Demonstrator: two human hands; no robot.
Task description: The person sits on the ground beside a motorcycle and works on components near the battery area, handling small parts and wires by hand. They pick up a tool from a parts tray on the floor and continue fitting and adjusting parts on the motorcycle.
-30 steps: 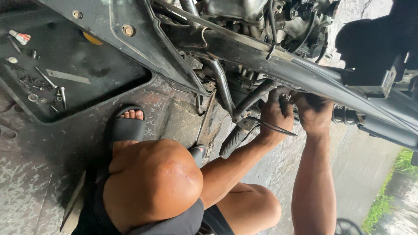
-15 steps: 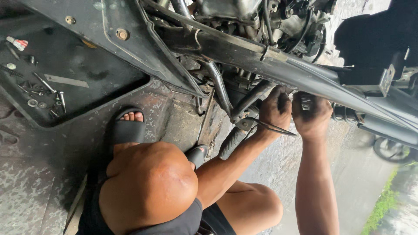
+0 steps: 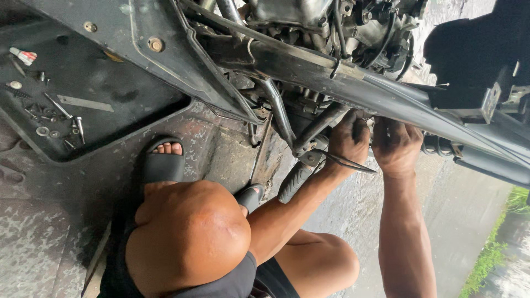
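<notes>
Head view: the left hand is curled around something under the grimy black metal frame rail of a stripped motorcycle, just above the thin dark metal rod poking out below the knuckles. The right hand is pressed up right beside it, fingers clenched on a part that's hidden, so what exactly is gripped can't be told. Looks like a fastener under the rail is being worked. Loose silver bolts and washers are parked in the black plastic tray, well apart to the left. A black rubber sandal is planted on the wet concrete floor.
</notes>
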